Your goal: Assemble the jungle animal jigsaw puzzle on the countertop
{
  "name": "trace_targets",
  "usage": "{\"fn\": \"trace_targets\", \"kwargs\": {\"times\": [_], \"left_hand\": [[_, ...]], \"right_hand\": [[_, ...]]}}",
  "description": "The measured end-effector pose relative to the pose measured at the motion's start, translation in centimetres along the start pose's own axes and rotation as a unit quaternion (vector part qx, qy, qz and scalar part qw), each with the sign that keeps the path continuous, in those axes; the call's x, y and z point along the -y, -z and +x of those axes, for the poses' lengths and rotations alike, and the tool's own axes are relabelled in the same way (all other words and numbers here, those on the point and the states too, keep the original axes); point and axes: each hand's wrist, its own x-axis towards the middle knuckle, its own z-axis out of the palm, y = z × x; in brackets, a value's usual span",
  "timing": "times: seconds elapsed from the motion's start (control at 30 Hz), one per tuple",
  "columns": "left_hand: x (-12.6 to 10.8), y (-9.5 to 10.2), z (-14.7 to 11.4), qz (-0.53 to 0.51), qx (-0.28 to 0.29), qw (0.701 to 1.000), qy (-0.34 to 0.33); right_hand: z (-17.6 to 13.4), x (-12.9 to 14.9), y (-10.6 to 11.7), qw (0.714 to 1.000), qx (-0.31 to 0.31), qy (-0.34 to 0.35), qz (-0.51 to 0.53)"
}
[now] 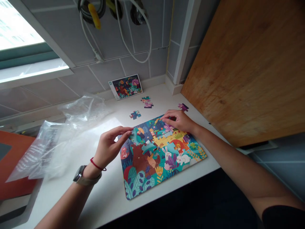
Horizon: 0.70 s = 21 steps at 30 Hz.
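A colourful jigsaw puzzle (164,152), mostly assembled, lies on the white counter with animals and plants pictured on it. At its upper left corner my left hand (111,143) pinches a teal puzzle piece (136,136) between thumb and index finger. My right hand (179,121) rests over the far edge, thumb and fingers drawn together at the puzzle; whatever lies between those fingertips is hidden. Beyond the puzzle are loose pieces: a blue one (135,114), a small pink and teal group (147,102) and a purple one (183,107) behind my right hand.
A picture card (126,86) leans against the tiled wall. Crumpled clear plastic bags (54,146) lie at left, beside an orange object (16,171). A wooden panel (252,70) borders the right side. White cables (150,35) hang above. The counter's front edge runs just below the puzzle.
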Motion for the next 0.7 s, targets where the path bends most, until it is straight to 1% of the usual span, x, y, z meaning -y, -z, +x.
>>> {"fn": "trace_targets", "kwargs": {"times": [0.07,0.1,0.17,0.23,0.3,0.37,0.43,0.6,0.67,0.7], "left_hand": [[-1.3,-0.8,1.9,0.006,0.032,0.999,-0.026],[-1.9,-1.2,2.9,0.014,0.066,0.997,-0.037],[-3.0,-2.0,4.7,0.025,0.133,0.989,-0.067],[-3.8,-2.8,6.1,0.027,0.167,0.981,-0.091],[-4.2,-3.6,6.9,0.028,0.174,0.979,-0.104],[-4.2,-4.2,7.0,0.034,0.174,0.978,-0.106],[-3.8,-4.8,6.9,0.035,0.175,0.979,-0.100],[-3.0,-5.7,6.5,0.007,0.167,0.983,-0.080],[-3.2,-5.6,6.5,0.026,0.170,0.983,-0.068],[-3.4,-5.4,6.4,0.058,0.170,0.982,-0.060]], "right_hand": [[-0.2,0.3,-0.3,0.998,0.031,-0.022,0.042],[-0.3,0.4,-0.3,0.997,0.041,-0.035,0.064],[-0.3,0.5,0.0,0.992,0.040,-0.060,0.105],[-0.2,0.7,0.5,0.987,0.030,-0.079,0.139],[-0.1,1.0,0.9,0.979,0.042,-0.092,0.176],[-0.2,1.3,1.0,0.967,0.079,-0.105,0.217],[-0.4,1.5,0.5,0.955,0.117,-0.119,0.247],[-0.9,1.1,-1.1,0.943,0.155,-0.129,0.266],[-1.0,0.8,-1.2,0.939,0.168,-0.131,0.271],[-1.0,0.7,-1.1,0.937,0.169,-0.133,0.273]]}}
